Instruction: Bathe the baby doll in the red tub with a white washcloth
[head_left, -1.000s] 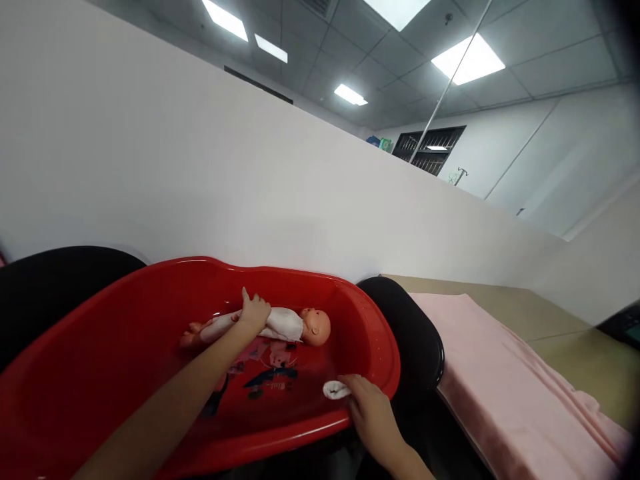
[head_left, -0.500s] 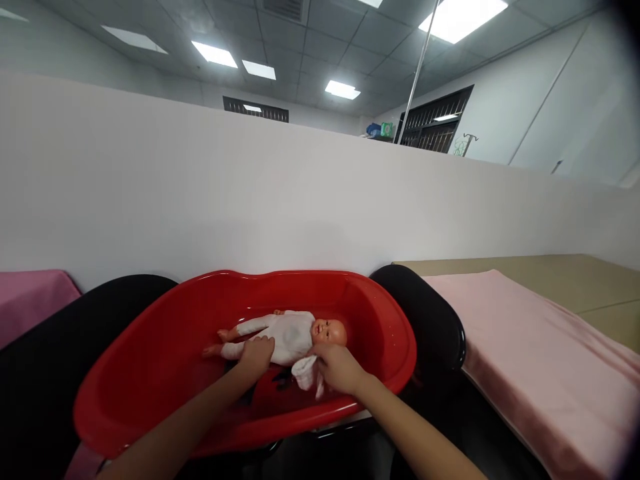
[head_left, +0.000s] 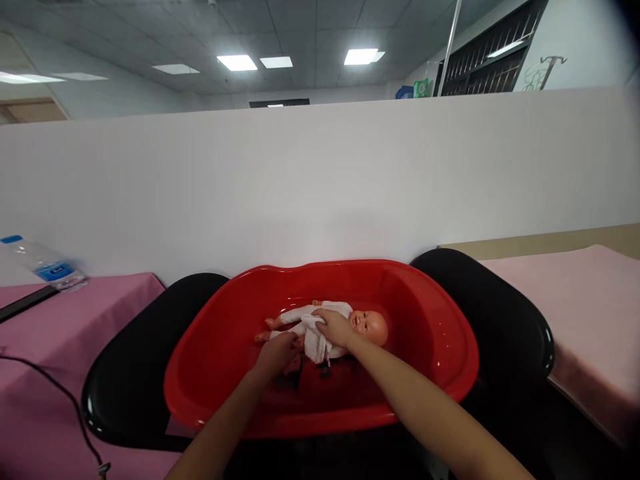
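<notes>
A baby doll point(head_left: 374, 327) in white clothing lies on its back in a red baby bathtub point(head_left: 440, 300), head to the right and bare feet to the left. My right hand point(head_left: 334, 327) is over the doll's chest, closed on a small white cloth point(head_left: 315, 347) that hangs down over the doll's near side. My left hand point(head_left: 281, 351) is beside the doll's hip with bent fingers closed at the doll's near hand, which is mostly hidden by my fingers and the cloth. Dark shapes show on the tub floor below the doll.
Black chairs point(head_left: 125, 373) flank the tub, one on either side. On the left a pink-covered surface point(head_left: 110, 300) carries a clear water bottle point(head_left: 55, 270) and a dark cable point(head_left: 60, 387). A pink cloth-covered bed point(head_left: 590, 313) is at right. Behind stands a white partition point(head_left: 320, 187).
My right hand has carried the cloth leftward from near the doll's shoulder onto its body. My left hand has moved from the doll's hip to its near hand. The view has turned left.
</notes>
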Action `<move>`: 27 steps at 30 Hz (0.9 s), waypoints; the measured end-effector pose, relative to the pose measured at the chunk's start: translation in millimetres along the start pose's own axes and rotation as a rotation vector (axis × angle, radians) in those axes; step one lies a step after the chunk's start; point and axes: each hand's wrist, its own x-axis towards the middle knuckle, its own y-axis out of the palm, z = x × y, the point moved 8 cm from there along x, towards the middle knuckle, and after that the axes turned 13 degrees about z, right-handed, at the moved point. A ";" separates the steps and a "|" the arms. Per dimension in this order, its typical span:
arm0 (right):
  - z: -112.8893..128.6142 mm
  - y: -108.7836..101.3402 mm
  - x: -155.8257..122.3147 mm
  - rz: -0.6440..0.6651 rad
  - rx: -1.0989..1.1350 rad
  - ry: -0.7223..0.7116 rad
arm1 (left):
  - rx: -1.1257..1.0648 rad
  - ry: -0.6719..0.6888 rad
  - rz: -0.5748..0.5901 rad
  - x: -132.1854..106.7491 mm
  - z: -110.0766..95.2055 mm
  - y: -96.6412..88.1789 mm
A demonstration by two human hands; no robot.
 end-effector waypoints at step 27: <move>-16.1 7.7 -6.8 -0.111 0.170 0.040 | -0.011 -0.085 -0.030 0.9 10.7 6.7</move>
